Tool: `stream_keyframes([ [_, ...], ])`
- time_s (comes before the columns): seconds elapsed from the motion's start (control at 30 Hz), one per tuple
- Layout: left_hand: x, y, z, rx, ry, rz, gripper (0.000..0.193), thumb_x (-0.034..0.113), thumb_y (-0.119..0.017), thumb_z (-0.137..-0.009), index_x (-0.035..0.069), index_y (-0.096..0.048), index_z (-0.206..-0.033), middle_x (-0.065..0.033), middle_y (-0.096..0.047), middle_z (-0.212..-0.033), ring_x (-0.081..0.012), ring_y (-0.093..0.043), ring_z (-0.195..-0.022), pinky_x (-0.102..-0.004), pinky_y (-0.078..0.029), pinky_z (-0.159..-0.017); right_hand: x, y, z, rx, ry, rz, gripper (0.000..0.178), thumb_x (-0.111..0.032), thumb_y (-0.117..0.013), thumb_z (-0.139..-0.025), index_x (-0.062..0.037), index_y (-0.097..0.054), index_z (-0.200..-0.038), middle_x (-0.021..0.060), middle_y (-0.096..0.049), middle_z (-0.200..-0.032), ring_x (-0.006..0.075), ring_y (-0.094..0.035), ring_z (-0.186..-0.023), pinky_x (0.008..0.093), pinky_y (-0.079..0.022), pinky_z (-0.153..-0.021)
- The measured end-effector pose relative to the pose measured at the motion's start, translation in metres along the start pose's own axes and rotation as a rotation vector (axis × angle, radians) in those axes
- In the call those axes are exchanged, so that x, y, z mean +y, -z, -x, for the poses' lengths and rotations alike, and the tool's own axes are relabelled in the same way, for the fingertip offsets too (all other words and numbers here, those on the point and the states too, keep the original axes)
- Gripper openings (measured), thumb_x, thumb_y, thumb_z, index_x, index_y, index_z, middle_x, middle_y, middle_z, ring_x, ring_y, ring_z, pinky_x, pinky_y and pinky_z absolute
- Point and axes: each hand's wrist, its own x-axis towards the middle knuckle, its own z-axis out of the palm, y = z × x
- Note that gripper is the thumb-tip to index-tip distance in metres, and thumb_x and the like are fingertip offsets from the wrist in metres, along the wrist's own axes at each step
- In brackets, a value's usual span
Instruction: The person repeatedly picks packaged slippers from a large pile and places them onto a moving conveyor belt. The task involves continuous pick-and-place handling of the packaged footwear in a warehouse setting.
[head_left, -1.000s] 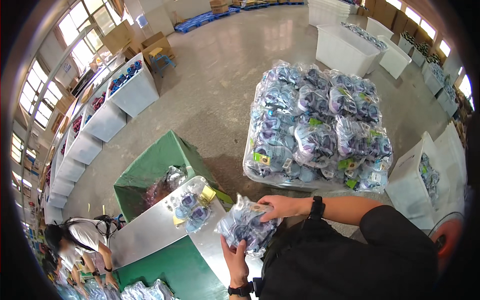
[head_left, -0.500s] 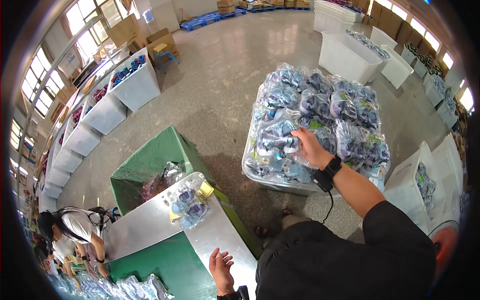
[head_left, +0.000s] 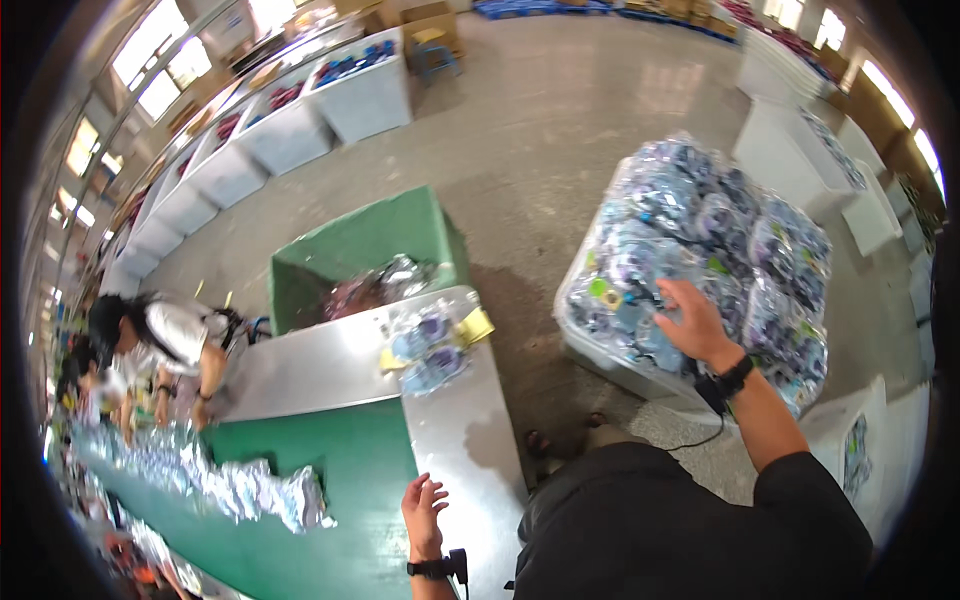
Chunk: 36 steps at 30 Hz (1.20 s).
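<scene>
Over the near part of a white plastic bin [head_left: 625, 374], my right hand [head_left: 692, 322] is held with thumb and fingers apart and nothing in it. Clear bags of blue and purple shoes [head_left: 690, 200] are heaped above the bin's rim; whether my fingertips touch them I cannot tell. My left hand [head_left: 424, 510], empty with loosely bent fingers, hovers by the metal ledge [head_left: 470, 420] and the green conveyor belt [head_left: 350, 445]. Farther along that ledge lies a bagged group of shoes [head_left: 435, 350], with a yellow piece [head_left: 477, 325] beside it.
Behind the ledge stands a green bin [head_left: 440, 235] with crumpled plastic inside. At the left, a co-worker [head_left: 175, 335] leans over silvery bags [head_left: 260, 490] on the belt. White bins [head_left: 365, 100] line the far left; others [head_left: 785, 150] stand at the right.
My right hand has let go of the bagged shoes it gripped, and its fingers have spread. The view has swung left, shifting the scene rightward. My left hand stays empty near the ledge.
</scene>
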Motion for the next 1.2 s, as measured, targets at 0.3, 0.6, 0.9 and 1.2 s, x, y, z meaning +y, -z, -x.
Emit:
stream_keyframes([
  [0.3,0.013,0.089,-0.045,0.139,-0.059,-0.182,0.044,0.024,-0.071,-0.101,-0.001,-0.062,-0.136,-0.0067,-0.072,-0.102,-0.0148,-0.069,-0.088,-0.0277,-0.055,-0.072,-0.001,-0.02,0.014,-0.333,0.035,-0.012,0.055,-0.018,-0.077,-0.087,-0.0075,-0.062,-0.138,0.0121,-0.068,-0.109,0.0288,-0.07,-0.09,0.0416,-0.057,-0.082],
  [0.6,-0.035,0.233,-0.091,0.755,-0.224,-0.715,0.062,0.027,-0.081,-0.086,-0.001,-0.06,-0.138,-0.0188,-0.071,-0.104,-0.0351,-0.068,-0.099,-0.0453,-0.055,-0.087,0.009,-0.053,0.04,-0.432,0.017,-0.042,0.051,-0.012,-0.078,-0.081,-0.004,-0.067,-0.13,0.0119,-0.069,-0.095,0.0297,-0.068,-0.085,0.0416,-0.055,-0.083],
  [0.9,-0.046,0.305,-0.12,1.119,-0.114,-0.89,0.071,0.029,-0.079,-0.086,-0.002,-0.055,-0.146,-0.0291,-0.056,-0.144,-0.0457,-0.052,-0.136,-0.0523,-0.042,-0.116,0.002,-0.079,0.085,-0.63,0.022,0.001,0.049,-0.013,-0.079,-0.081,-0.0022,-0.067,-0.127,0.0127,-0.071,-0.093,0.0303,-0.071,-0.083,0.0411,-0.057,-0.079],
  [1.2,-0.092,0.233,-0.129,1.062,-0.282,-1.006,0.085,0.034,-0.081,-0.086,0.0,-0.044,-0.155,-0.0331,-0.038,-0.159,-0.0543,-0.028,-0.151,-0.0583,-0.026,-0.127,0.002,-0.088,0.095,-0.764,-0.061,0.068,0.049,-0.018,-0.078,-0.083,-0.0012,-0.067,-0.128,0.0145,-0.073,-0.092,0.0324,-0.072,-0.086,0.042,-0.057,-0.079],
])
